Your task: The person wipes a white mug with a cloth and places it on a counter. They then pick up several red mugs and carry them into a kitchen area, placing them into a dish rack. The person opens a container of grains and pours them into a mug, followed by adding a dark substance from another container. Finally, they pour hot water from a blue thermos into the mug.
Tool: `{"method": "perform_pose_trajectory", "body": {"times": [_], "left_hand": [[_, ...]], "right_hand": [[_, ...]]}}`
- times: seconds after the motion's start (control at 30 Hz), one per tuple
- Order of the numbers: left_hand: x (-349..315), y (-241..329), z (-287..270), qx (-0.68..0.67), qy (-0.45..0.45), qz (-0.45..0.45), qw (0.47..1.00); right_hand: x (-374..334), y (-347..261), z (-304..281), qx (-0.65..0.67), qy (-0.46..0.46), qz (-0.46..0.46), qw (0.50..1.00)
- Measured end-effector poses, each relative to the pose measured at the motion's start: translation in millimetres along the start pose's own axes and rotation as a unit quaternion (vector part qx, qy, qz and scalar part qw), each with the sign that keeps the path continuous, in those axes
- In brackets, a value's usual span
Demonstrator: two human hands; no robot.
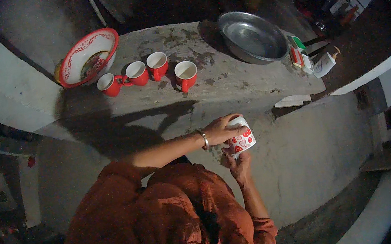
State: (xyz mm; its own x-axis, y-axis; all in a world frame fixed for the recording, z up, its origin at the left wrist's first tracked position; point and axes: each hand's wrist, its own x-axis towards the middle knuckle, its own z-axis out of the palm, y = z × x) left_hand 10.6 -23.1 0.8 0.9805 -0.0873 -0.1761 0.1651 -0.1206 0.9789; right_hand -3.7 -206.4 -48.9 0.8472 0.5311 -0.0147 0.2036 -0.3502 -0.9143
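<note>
Between my two hands, in front of the ledge, is a white mug (241, 142) printed with red and pink hearts, lying tilted. My left hand (221, 130), with a silver bangle at the wrist, wraps over its upper side, and the thumb lies across the printed wall. From below, my right hand (240, 164) grips the mug's other end; some of its fingers are hidden behind it. On the ledge beyond stand several red mugs with white insides, among them one set a little apart at the right (186, 74).
The rough concrete ledge (244, 80) carries a red-rimmed white enamel basin (68, 64) leaning at the left and a grey metal basin (256, 38) at the right. A white pump bottle (326, 63) and a small red-and-white packet (297, 56) sit by its right end.
</note>
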Motion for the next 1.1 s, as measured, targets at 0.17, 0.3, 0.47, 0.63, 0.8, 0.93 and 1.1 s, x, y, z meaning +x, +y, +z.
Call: {"method": "perform_pose_trajectory", "body": {"times": [0.17, 0.3, 0.47, 0.63, 0.8, 0.93, 1.1], "left_hand": [[4, -9, -9, 0.135, 0.017, 0.204, 0.970], [1, 15, -2, -0.074, -0.019, 0.120, 0.990], [6, 11, 3, -0.032, 0.004, 0.002, 0.999], [7, 8, 3, -0.070, -0.007, 0.139, 0.988], [10, 15, 1, -0.091, -0.051, 0.055, 0.993], [12, 6, 6, -0.119, -0.021, -0.113, 0.986], [9, 8, 5, -0.198, -0.083, -0.026, 0.976]], "right_hand": [[-4, -57, -16, 0.534, 0.050, 0.184, 0.824], [-6, -50, -4, 0.340, 0.049, 0.093, 0.935], [7, 13, -5, -0.120, 0.019, -0.153, 0.981], [-5, -35, -10, 0.393, 0.048, 0.068, 0.916], [-10, -36, -6, 0.344, 0.028, 0.077, 0.935], [4, 14, -2, -0.220, 0.019, -0.204, 0.954], [-12, 4, 5, 0.276, 0.090, 0.019, 0.957]]}}
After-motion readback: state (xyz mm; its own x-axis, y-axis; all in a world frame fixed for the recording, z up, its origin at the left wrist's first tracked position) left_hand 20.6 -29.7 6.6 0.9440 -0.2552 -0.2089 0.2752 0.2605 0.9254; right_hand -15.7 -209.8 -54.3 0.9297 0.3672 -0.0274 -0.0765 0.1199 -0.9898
